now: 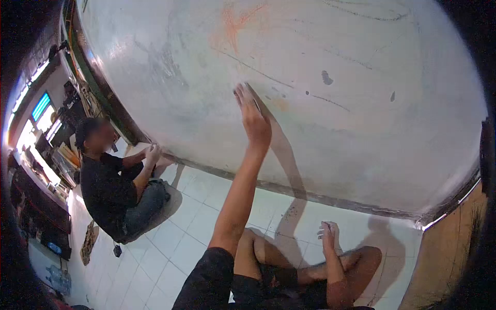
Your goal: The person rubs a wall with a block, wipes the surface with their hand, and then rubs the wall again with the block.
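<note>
My left hand (254, 121) is raised against the pale, stained wall (336, 134). Its fingers are whitened and held close together on the surface. A thin edge shows by the fingers, but I cannot make out what it is. Lower down, my right hand (328, 236) hangs above my bent leg, with fingers loosely curled, partly apart and dusty white. Nothing shows in it. Around the left hand, the wall carries a dark scratch line (258, 71), an orange smear (236, 26) and grey chipped spots (326, 78).
A person in dark clothes (108, 188) sits on the white tiled floor (170, 263) to the left, hands together near the wall's base. A brown board (447, 248) stands at right. Clear water bottles (58, 279) and dark furniture (39, 206) are at far left.
</note>
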`<state>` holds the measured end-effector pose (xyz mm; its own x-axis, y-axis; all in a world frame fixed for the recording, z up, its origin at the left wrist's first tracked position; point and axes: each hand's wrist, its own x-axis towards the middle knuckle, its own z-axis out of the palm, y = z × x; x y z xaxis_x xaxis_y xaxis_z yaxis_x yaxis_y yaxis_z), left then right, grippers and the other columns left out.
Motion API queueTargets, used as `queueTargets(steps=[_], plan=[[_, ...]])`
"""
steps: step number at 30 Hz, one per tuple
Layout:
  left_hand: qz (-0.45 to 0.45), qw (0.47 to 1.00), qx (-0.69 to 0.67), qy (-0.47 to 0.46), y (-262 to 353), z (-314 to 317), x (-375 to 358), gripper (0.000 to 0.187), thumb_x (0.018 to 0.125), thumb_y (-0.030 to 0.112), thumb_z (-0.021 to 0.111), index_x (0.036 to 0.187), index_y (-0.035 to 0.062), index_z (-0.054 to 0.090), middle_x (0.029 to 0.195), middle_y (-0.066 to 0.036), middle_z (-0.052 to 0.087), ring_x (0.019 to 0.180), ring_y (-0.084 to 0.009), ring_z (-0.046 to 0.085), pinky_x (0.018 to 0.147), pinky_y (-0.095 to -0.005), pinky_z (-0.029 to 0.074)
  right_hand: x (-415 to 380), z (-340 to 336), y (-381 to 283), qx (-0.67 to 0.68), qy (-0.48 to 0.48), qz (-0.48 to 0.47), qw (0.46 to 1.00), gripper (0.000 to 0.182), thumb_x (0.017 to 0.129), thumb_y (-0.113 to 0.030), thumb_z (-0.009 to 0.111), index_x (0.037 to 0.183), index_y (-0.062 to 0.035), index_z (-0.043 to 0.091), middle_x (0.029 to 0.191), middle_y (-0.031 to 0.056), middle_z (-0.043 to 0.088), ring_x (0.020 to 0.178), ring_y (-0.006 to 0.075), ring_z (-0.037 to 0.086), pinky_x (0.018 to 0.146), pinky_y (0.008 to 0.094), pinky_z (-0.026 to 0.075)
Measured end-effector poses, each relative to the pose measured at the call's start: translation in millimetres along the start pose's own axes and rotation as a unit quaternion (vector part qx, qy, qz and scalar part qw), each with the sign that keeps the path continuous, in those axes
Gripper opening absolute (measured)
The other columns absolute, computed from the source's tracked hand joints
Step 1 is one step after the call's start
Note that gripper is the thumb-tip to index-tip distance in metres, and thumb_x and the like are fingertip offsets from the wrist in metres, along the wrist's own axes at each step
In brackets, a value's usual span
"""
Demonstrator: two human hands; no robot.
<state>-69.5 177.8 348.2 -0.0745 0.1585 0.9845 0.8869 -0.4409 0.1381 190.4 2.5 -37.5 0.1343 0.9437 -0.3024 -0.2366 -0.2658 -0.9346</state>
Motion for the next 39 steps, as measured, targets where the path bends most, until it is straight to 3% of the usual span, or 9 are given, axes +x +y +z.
queueTargets(steps=[4,10,13,17,20,23,24,30,39], plan=[[0.011,0.999,-0.001,-0.038,-8,-1,-32,0.052,0.091,-0.003,0.044,0.140,-0.0126,0.028,0.144,-0.036,0.030,0.136,-0.0513,0.024,0.113,-0.0553,0.024,5,0,6,-0.021,-0.022,0.022,0.999,0.025,0.089,-0.030,0.059,0.101,-0.0072,0.056,0.082,0.0057,0.056,0.062,0.0154,0.056,0.053,0.0290,0.044],[0.005,1.000,-0.013,0.025,-11,1,24,0.055,0.087,-0.007,0.044,0.140,-0.0133,0.028,0.144,-0.034,0.030,0.136,-0.0504,0.025,0.114,-0.0545,0.021,-9,9,-13,-0.020,-0.013,0.042,0.999,0.025,0.091,-0.031,0.058,0.099,-0.0073,0.055,0.081,0.0050,0.056,0.061,0.0142,0.056,0.051,0.0280,0.043],[0.003,0.999,-0.011,0.038,-17,-3,37,0.045,0.101,0.012,0.038,0.141,-0.0065,0.033,0.146,-0.031,0.031,0.139,-0.0451,0.025,0.113,-0.0450,0.026,-1,2,0,0.002,-0.029,0.046,0.999,0.027,0.091,-0.032,0.058,0.101,-0.0069,0.055,0.081,0.0053,0.056,0.060,0.0139,0.056,0.050,0.0275,0.043],[0.002,1.000,-0.006,0.015,-19,-4,0,0.045,0.102,0.014,0.034,0.142,-0.0055,0.033,0.146,-0.029,0.033,0.138,-0.0445,0.027,0.113,-0.0455,0.028,6,3,15,-0.039,-0.019,0.034,0.998,0.031,0.091,-0.033,0.059,0.104,-0.0058,0.053,0.081,0.0060,0.056,0.059,0.0139,0.056,0.050,0.0275,0.043],[0.042,0.999,0.013,-0.001,-26,-3,-32,0.044,0.101,0.013,0.033,0.142,-0.0052,0.034,0.145,-0.028,0.035,0.137,-0.0440,0.030,0.110,-0.0454,0.032,11,-5,19,-0.020,-0.060,0.014,0.998,0.032,0.091,-0.034,0.059,0.105,-0.0054,0.053,0.081,0.0061,0.057,0.058,0.0138,0.056,0.048,0.0273,0.043],[0.043,0.999,0.016,-0.007,-34,-7,-13,0.044,0.101,0.012,0.032,0.140,-0.0061,0.036,0.144,-0.027,0.038,0.136,-0.0435,0.033,0.109,-0.0448,0.034,-1,3,8,-0.047,-0.016,0.011,0.999,0.033,0.091,-0.034,0.059,0.105,-0.0051,0.053,0.081,0.0064,0.056,0.058,0.0139,0.056,0.046,0.0272,0.042],[0.019,1.000,-0.010,0.001,-30,-9,4,0.051,0.084,-0.009,0.041,0.135,-0.0111,0.038,0.139,-0.033,0.039,0.134,-0.0465,0.034,0.111,-0.0499,0.029,7,-1,19,-0.037,-0.023,0.014,0.999,0.033,0.090,-0.034,0.059,0.105,-0.0052,0.053,0.081,0.0064,0.056,0.058,0.0138,0.056,0.046,0.0271,0.042],[-0.011,1.000,0.015,0.002,-23,-30,77,0.051,0.084,-0.009,0.042,0.135,-0.0088,0.040,0.138,-0.030,0.043,0.133,-0.0456,0.035,0.110,-0.0474,0.031,10,3,12,-0.059,-0.036,0.077,0.995,0.035,0.090,-0.036,0.060,0.106,-0.0057,0.053,0.080,0.0051,0.056,0.060,0.0134,0.056,0.049,0.0269,0.042],[0.024,1.000,0.008,-0.004,-29,-11,-29,0.048,0.088,-0.007,0.043,0.136,-0.0078,0.040,0.140,-0.029,0.043,0.132,-0.0464,0.036,0.108,-0.0465,0.035,-4,9,10,-0.079,-0.029,0.044,0.995,0.034,0.091,-0.035,0.058,0.106,-0.0052,0.055,0.082,0.0050,0.057,0.061,0.0130,0.056,0.050,0.0268,0.042]])
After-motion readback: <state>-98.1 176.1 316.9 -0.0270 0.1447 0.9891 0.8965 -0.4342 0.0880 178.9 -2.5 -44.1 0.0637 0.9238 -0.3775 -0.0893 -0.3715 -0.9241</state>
